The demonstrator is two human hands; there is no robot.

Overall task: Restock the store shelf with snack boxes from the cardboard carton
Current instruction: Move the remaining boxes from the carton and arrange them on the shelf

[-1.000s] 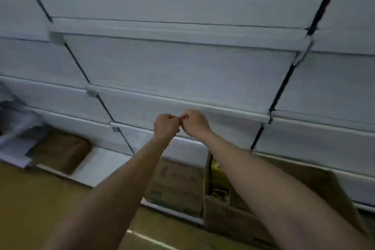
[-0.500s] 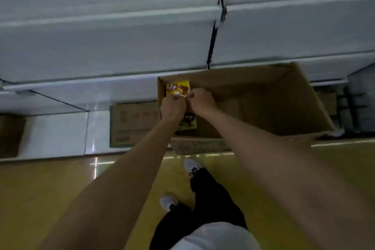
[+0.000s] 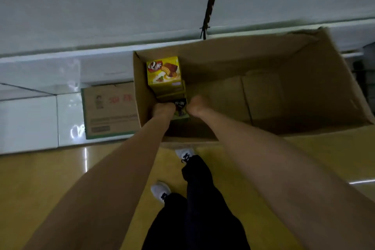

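An open cardboard carton [image 3: 304, 59] stands on the floor against the white shelf [image 3: 81, 55]. A stack of yellow snack boxes [image 3: 164, 73] sits in its left end. Both my arms reach down into that end. My left hand [image 3: 163, 108] and my right hand [image 3: 195, 105] lie on either side of a dark-and-green snack box [image 3: 181, 110] at the near end of the stack. The fingers are hidden below the wrists, so I cannot tell whether they grip it.
A closed printed carton [image 3: 109, 110] sits under the shelf to the left of the open one. My legs and white shoes [image 3: 184, 154] stand on the yellow floor just before the carton. The right part of the open carton holds nothing visible.
My view has tipped down from the shelf front to the carton. Both hands dropped from shelf height into the carton's left end and moved apart around the dark box.
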